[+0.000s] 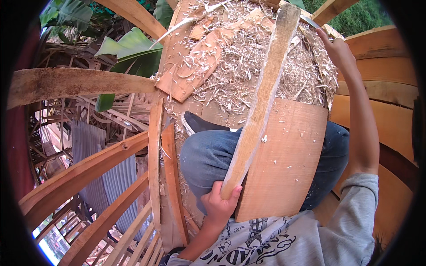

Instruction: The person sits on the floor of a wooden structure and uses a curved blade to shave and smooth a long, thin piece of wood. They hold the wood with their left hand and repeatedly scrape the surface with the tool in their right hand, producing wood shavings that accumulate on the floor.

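Note:
A long, flat wooden strip [262, 104] with pale, freshly shaved edges slants from near my lap up to the far side. My left hand [219, 205] is closed round its near end, thumb on top. At the far right my right hand [338, 51] is closed, with a ring on one finger. A thin silvery knife blade [309, 21] reaches from it towards the strip's far end; the handle is hidden in my fingers. Under the strip, a broad, smooth board [286, 159] lies across my lap, with a few small chips on it.
Curled shavings [239, 62] cover the plank floor ahead, around a loose wooden offcut [199, 66]. A slatted wooden railing [84, 186] stands at left, with corrugated sheets [117, 173] beyond it. A plank wall [377, 97] rises close to my right arm.

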`<act>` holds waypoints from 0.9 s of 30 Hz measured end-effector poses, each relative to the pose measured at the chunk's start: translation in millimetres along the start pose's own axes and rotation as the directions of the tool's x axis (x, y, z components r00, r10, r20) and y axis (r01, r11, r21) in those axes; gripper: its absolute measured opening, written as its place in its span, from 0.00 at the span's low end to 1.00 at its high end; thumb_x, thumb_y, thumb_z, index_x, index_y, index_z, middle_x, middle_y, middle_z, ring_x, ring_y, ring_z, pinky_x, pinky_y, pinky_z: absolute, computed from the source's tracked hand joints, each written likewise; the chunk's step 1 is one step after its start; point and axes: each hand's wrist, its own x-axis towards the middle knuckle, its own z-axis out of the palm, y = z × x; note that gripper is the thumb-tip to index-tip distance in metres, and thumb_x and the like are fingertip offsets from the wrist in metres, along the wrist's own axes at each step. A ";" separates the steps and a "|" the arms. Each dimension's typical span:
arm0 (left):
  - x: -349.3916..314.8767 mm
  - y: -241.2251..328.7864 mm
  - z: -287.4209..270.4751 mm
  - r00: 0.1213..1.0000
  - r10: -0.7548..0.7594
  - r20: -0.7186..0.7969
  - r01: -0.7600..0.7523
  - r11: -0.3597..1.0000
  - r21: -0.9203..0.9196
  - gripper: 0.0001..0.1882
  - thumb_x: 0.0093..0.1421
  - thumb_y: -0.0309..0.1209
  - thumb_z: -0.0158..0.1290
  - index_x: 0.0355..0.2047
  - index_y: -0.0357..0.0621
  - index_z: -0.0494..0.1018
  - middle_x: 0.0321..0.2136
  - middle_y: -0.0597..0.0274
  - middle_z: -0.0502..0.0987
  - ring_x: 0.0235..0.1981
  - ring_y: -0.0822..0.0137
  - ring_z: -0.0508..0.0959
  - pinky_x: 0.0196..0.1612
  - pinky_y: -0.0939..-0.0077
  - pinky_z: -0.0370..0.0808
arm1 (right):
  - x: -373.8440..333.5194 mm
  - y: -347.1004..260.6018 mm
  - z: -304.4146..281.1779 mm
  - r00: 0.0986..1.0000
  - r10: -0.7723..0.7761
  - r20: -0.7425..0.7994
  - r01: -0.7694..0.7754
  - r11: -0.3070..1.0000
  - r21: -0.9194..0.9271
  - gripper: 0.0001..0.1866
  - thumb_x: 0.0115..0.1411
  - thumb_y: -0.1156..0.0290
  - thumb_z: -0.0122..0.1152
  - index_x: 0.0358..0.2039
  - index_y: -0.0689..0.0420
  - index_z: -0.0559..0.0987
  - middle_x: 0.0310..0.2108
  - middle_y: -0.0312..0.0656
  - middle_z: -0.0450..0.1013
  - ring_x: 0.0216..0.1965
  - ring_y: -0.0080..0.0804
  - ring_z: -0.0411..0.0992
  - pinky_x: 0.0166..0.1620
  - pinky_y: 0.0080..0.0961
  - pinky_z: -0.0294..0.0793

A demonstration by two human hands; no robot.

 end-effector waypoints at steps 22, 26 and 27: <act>11.8 7.5 -12.3 0.990 -0.110 0.086 0.115 0.992 -0.052 0.21 0.50 0.44 0.63 0.22 0.38 0.70 0.13 0.56 0.72 0.16 0.62 0.77 0.20 0.73 0.70 | 35.2 34.4 14.0 0.967 0.217 0.131 -0.247 0.918 0.311 0.47 0.51 0.26 0.44 0.19 0.69 0.77 0.20 0.50 0.71 0.26 0.39 0.70 0.33 0.34 0.68; 9.6 0.6 -7.1 0.990 -0.117 0.073 0.122 0.989 -0.081 0.23 0.51 0.46 0.62 0.21 0.38 0.68 0.12 0.57 0.71 0.15 0.65 0.76 0.19 0.74 0.69 | -19.1 31.5 14.9 0.994 0.079 0.073 -0.097 0.954 0.285 0.45 0.51 0.27 0.46 0.09 0.65 0.68 0.13 0.44 0.66 0.18 0.32 0.64 0.26 0.33 0.64; 6.4 -4.2 -6.7 0.989 -0.128 0.069 0.134 0.986 -0.096 0.23 0.51 0.46 0.62 0.21 0.38 0.68 0.12 0.58 0.71 0.14 0.66 0.76 0.19 0.75 0.69 | -34.3 23.8 9.4 0.993 0.041 0.109 -0.070 0.957 0.282 0.43 0.53 0.30 0.47 0.09 0.64 0.67 0.10 0.40 0.63 0.17 0.27 0.61 0.24 0.32 0.62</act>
